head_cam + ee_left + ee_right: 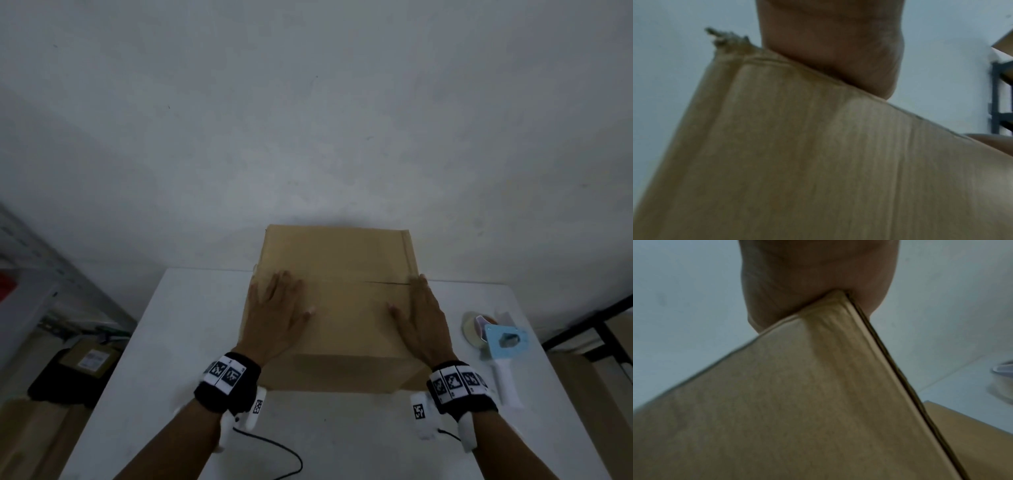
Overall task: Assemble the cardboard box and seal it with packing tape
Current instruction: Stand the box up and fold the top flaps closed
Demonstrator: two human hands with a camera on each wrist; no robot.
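cardboard box (346, 308) standing on white table (171, 342), top flaps folded shut. left hand (274, 315) and right hand (421, 322) spread flat, fingers straight, pressing down on flaps. blue tape dispenser (496, 342) lying on table, right of box.

Dim, bluish cast; wrist views blurry (edges warped).

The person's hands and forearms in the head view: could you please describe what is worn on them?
Both hands, left hand and right hand, are bare. Each wrist carries a black fabric wristband with white square-patterned marker tags and a white plastic camera unit. A thin black cable trails from the left unit.
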